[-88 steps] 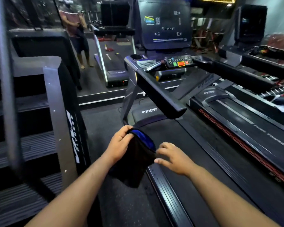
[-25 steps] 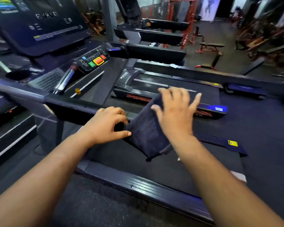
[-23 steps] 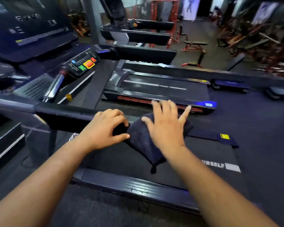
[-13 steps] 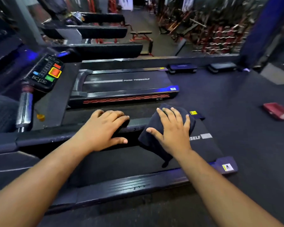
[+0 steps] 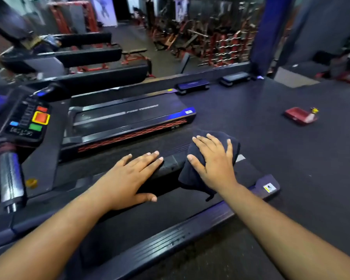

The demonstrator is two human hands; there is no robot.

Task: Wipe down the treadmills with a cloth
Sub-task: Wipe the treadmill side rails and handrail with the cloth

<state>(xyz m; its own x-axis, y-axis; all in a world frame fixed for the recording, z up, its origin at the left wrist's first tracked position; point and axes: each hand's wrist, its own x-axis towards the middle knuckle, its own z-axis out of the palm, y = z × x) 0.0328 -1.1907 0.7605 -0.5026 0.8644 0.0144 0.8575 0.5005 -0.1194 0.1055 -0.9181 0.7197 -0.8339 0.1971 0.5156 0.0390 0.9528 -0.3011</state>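
Both forearms are bare from the bottom edge of the view to the wrists, with no sleeve showing. The left hand (image 5: 129, 176) and the right hand (image 5: 214, 164) wear nothing: no glove, ring, watch or band. The fingernails are short and unpainted.

Two bare hands are counted, the left (image 5: 129, 176) and the right (image 5: 212, 164). One dark folded cloth (image 5: 192, 176) is seen. Two black treadmill decks are told: the near one (image 5: 150, 223) and the far one with red side trim (image 5: 129, 118). Two low dark step platforms (image 5: 192, 85) (image 5: 233, 77) and one red tray (image 5: 297, 116) are counted on the floor.
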